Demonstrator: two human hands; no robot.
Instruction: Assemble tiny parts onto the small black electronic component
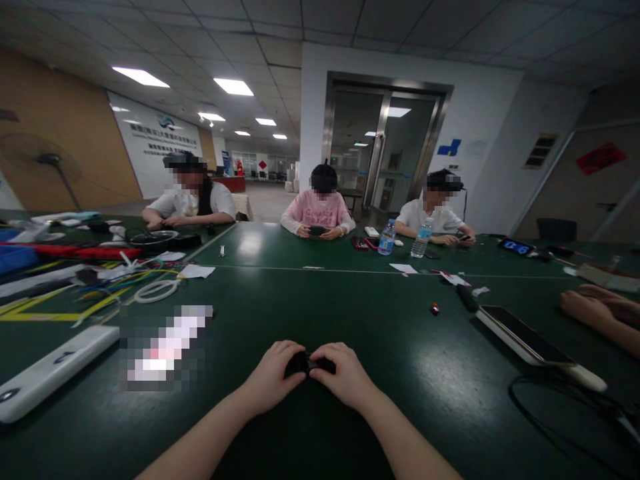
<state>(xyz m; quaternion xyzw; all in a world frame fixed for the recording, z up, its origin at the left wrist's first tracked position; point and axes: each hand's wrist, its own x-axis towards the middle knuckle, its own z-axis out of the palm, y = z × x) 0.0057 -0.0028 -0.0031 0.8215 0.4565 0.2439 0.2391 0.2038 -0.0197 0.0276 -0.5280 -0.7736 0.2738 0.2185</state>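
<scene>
A person's two bare hands meet above a dark green, glossy tabletop (260,300), both closed on a small black object (300,363) with a shiny part near its middle. The left hand (273,377) grips its 9 o'clock end and the right hand (346,375) its 3 o'clock end, thumbs on the near side and fingers curled over the far side. The fingers cover much of the object, and its exact shape cannot be told.

At 2 o'clock sits a tiny red and dark item (435,309); beyond it, toward 3, lies a long white device with a flat black screen (525,337), a loose black cable (517,400) on its near side. A co-worker's hands (593,310) show farther out that way. Toward 10 o'clock rests a blurred, pale oblong item (170,343), with a long white plastic bar (60,373) at 9 and a coiled white cable (157,291) at 10.

Two clear plastic bottles with blue labels (387,240) stand at 1 o'clock. Across the tabletop, a person in a pink top (319,210) holds a dark item (317,231) at 12, flanked by people in white shirts at 11 (220,200) and 1 (410,213).
</scene>
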